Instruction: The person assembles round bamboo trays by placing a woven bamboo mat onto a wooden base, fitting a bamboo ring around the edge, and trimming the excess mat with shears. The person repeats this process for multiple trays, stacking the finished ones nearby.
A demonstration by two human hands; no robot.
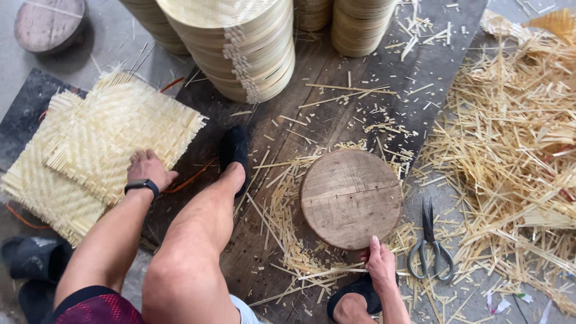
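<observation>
My left hand [148, 168] rests palm down on the near edge of a stack of square woven bamboo mats [102, 144] at the left; a black watch is on that wrist. My right hand [380, 263] touches the near rim of a round wooden block [351, 198] lying flat on the dark plank floor, fingers against its edge. My bare legs and black slippers [234, 150] lie between the two hands.
Black scissors [429, 243] lie right of the block. A large heap of bamboo strip offcuts [516, 150] fills the right side. Stacks of round woven bamboo lids [240, 42] stand at the top. Another round wooden block [49, 23] sits top left.
</observation>
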